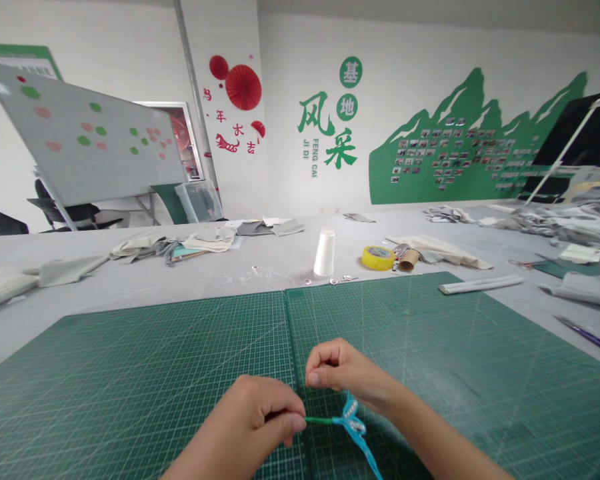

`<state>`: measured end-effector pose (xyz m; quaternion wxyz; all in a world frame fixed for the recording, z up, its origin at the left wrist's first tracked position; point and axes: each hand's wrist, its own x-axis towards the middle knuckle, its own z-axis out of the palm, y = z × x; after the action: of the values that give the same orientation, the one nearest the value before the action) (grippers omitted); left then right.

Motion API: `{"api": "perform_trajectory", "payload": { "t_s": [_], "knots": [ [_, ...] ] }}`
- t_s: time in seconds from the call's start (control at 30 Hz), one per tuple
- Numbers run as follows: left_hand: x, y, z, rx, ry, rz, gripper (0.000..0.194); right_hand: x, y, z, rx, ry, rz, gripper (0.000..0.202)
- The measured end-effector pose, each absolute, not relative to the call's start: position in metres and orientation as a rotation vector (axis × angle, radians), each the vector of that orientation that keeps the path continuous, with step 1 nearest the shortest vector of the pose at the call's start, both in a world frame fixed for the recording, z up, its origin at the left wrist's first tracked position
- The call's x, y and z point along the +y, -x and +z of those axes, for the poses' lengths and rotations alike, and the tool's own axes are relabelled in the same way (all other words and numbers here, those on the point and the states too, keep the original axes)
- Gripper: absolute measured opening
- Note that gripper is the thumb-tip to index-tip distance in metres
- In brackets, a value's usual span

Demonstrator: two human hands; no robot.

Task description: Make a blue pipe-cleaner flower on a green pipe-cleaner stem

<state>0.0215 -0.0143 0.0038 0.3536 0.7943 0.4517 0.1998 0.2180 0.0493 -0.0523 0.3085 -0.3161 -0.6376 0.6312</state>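
Note:
Between thumb and forefinger, my left hand [267, 417] pinches the end of a thin green stem [320, 421]. At the stem's right end sits a light blue ribbon piece [350, 420] with loops, whitish patterns and a tail hanging down to the right. Just above it, my right hand [337, 367] is closed in a pinch, its fingertips near my left hand. Whatever those right fingertips hold, if anything, is too small to make out. Both hands are over the seam between two green cutting mats [180, 360].
A white thread cone [325, 253] stands beyond the mats, beside a yellow tape roll [378, 257] and a cardboard tube [409, 259]. A folded cloth strip [480, 285] lies on the right mat. Grey fabric scraps [270, 227] line the table's back. A purple-handled tool [590, 337] lies at right.

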Motion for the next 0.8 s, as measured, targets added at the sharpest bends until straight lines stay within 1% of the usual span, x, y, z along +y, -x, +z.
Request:
{"api": "perform_trajectory", "payload": {
  "t_s": [0.13, 0.23, 0.4, 0.67, 0.8],
  "knots": [
    [-0.012, -0.022, -0.001, 1.205, -2.130, 0.433, 0.027, 0.048, -0.220, -0.046, -1.752, 0.844, 1.560, 0.029],
    [-0.010, -0.021, -0.007, 1.265, -2.189, 0.388, 0.024, 0.043, -0.219, -0.037, -1.803, 0.868, 1.437, 0.022],
    [-0.010, -0.018, -0.013, 1.440, -2.275, 0.358, 0.025, 0.027, -0.214, -0.021, -2.035, 0.941, 0.924, 0.014],
    [-0.004, -0.013, -0.016, 1.632, -2.162, 0.514, 0.026, 0.009, -0.208, -0.022, -2.266, 0.846, 0.422, 0.014],
    [-0.003, -0.010, -0.017, 1.645, -2.098, 0.605, 0.028, 0.006, -0.205, -0.028, -2.312, 0.835, 0.278, 0.017]
  ]
}}
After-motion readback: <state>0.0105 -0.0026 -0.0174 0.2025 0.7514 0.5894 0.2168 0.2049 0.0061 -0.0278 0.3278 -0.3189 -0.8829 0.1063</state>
